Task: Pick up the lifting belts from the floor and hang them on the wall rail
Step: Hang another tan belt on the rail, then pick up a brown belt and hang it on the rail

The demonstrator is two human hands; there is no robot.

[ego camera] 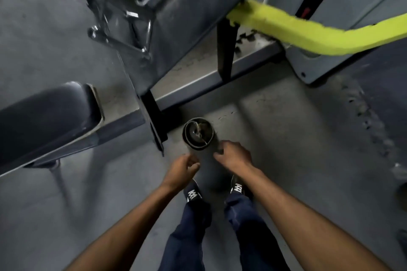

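Note:
A dark rolled-up lifting belt (198,134) stands on end on the grey floor just ahead of my feet, with a metal buckle showing inside the coil. My left hand (182,170) is at its lower left with the fingers curled. My right hand (234,154) is at its lower right, and its fingertips reach the roll's side. Motion blur hides whether either hand has closed on the belt. No wall rail is in view.
A padded bench (47,114) stands at the left. A grey machine frame (176,28) with chrome cable handles (103,6) rises ahead, its floor bar (211,81) close behind the belt. A yellow-green padded bar (308,31) crosses the upper right. Open floor lies at the right.

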